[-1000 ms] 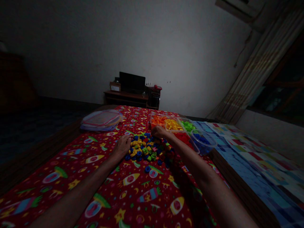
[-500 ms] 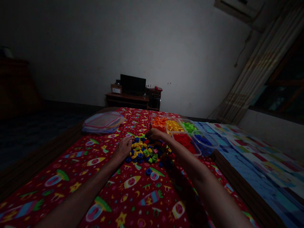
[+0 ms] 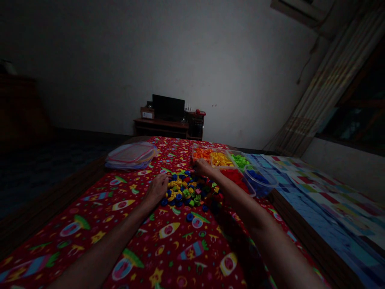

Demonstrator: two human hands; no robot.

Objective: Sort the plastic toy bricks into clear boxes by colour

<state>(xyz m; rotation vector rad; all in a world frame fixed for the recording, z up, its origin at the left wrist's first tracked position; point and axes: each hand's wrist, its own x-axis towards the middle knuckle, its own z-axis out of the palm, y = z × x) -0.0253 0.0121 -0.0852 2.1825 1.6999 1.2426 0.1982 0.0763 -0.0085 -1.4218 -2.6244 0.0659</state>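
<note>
A loose pile of small plastic building blocks point(image 3: 180, 188), mostly yellow, blue, green and red, lies on the red patterned cloth point(image 3: 168, 249). At the pile's left edge rests my left hand point(image 3: 157, 188), its fingers loosely stretched towards the blocks and nothing visible in them. My right hand point(image 3: 204, 167) is above the far right part of the pile, close to the tub of orange pieces point(image 3: 202, 153). Its fingers point down and are drawn together; whatever they may hold is hidden in the dim light. One blue block point(image 3: 189, 217) lies apart, nearer to me.
Beyond and right of the pile stand clear tubs of yellow pieces point(image 3: 221, 159), green pieces point(image 3: 240, 161), red pieces point(image 3: 237, 178) and blue pieces point(image 3: 257, 177). My right forearm passes over the red tub's near side. Stacked lids point(image 3: 130, 155) lie at the far left.
My right hand has moved slightly right and away from me, from the pile's far edge towards the orange tub. My left hand has stayed beside the pile.
</note>
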